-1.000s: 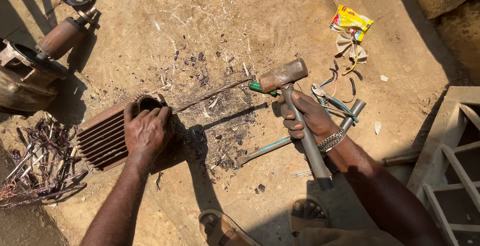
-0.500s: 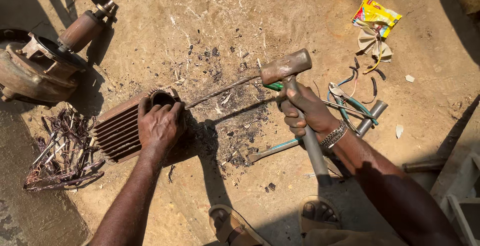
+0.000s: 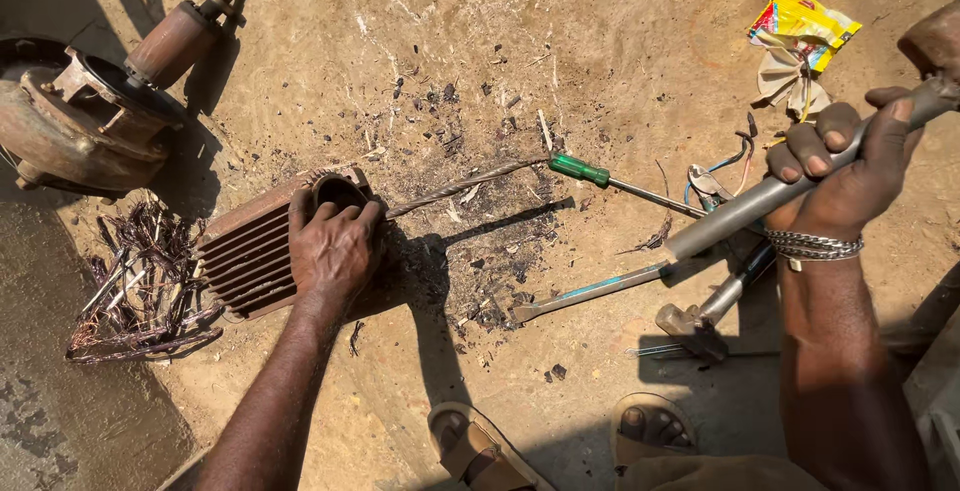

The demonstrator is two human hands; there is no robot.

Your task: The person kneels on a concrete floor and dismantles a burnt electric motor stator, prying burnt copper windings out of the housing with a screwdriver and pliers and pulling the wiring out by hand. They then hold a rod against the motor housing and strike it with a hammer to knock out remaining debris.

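Note:
My left hand [image 3: 335, 248] presses down on a rusty ribbed motor housing [image 3: 245, 256] lying on the dirt ground. A long metal rod [image 3: 465, 184] sticks out of the housing's round opening toward the right. My right hand [image 3: 845, 166] is shut on the grey metal handle of a hammer [image 3: 760, 201], raised up at the right with its head [image 3: 935, 41] at the frame's edge. A green-handled screwdriver [image 3: 580, 170] lies on the ground by the rod's far end.
A tangle of copper wire [image 3: 135, 286] lies left of the housing. A rusty rotor and end cover [image 3: 90, 111] sit at the upper left. Pliers and other tools [image 3: 700, 316] lie below my right hand, a yellow wrapper [image 3: 800, 21] at top right. My sandalled feet [image 3: 560, 441] are at the bottom.
My right hand has swung the hammer up and to the right, away from the rod. My left hand has stayed on the housing.

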